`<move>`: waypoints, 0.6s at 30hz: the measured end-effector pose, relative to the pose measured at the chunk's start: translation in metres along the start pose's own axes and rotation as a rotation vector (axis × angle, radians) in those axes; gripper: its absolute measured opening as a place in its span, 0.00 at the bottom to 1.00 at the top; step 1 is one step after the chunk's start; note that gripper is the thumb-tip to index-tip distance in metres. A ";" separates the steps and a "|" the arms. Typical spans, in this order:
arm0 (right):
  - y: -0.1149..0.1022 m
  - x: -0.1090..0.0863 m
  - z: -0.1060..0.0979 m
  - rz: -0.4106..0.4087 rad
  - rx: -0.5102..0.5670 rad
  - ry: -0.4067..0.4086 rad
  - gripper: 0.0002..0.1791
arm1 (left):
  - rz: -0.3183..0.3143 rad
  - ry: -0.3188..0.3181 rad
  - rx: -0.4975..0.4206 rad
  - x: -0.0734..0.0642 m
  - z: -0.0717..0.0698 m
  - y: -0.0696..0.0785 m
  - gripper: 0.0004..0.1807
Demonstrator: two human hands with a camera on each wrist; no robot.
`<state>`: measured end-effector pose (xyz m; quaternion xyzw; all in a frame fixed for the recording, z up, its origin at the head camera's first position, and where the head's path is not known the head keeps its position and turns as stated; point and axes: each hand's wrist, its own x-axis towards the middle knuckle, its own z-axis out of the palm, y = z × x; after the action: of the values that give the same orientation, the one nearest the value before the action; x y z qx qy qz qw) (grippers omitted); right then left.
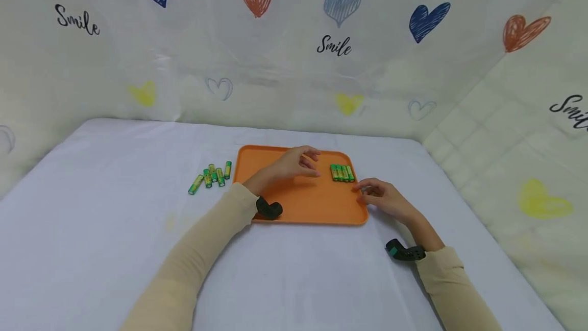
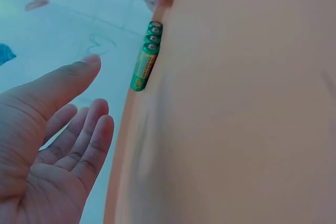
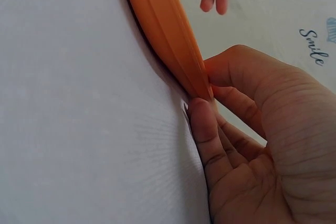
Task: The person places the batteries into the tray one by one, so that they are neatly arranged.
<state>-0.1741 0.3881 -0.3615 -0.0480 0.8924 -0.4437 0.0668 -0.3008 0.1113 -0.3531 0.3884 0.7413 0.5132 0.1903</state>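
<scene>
An orange tray [image 1: 317, 203] lies on the white-covered table. My left hand [image 1: 296, 162] hovers over its middle, holding nothing; in the left wrist view the thumb stands apart from the loosely bent fingers [image 2: 94, 145]. At the tray's right side, a row of several green-and-yellow batteries [image 1: 342, 173] lies side by side. My right hand [image 1: 383, 198] is at the right edge, just beside that row. In the right wrist view its thumb [image 3: 203, 121] and forefinger [image 3: 231, 66] pinch the tray's rim.
Several loose green-and-yellow batteries [image 1: 207, 178] lie on the white tablecloth [image 1: 115, 218] left of the tray. Behind and to the right hangs a pale backdrop [image 1: 285, 50] with printed hearts and "Smile" lettering. Each wrist wears a black device [image 1: 405, 250].
</scene>
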 end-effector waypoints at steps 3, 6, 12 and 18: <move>0.001 -0.001 -0.001 -0.008 -0.003 0.001 0.19 | 0.000 0.008 0.019 -0.006 -0.007 0.004 0.33; 0.000 -0.001 -0.002 -0.017 -0.009 0.001 0.20 | 0.001 0.028 0.031 -0.012 -0.015 0.007 0.33; -0.002 -0.002 -0.001 -0.020 -0.006 -0.013 0.20 | 0.008 0.051 0.062 -0.025 -0.029 0.008 0.34; -0.005 -0.003 0.001 -0.019 -0.006 -0.012 0.21 | 0.005 0.056 0.080 -0.040 -0.040 0.009 0.34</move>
<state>-0.1710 0.3848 -0.3574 -0.0592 0.8928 -0.4414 0.0680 -0.2998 0.0571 -0.3337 0.3830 0.7654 0.4941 0.1528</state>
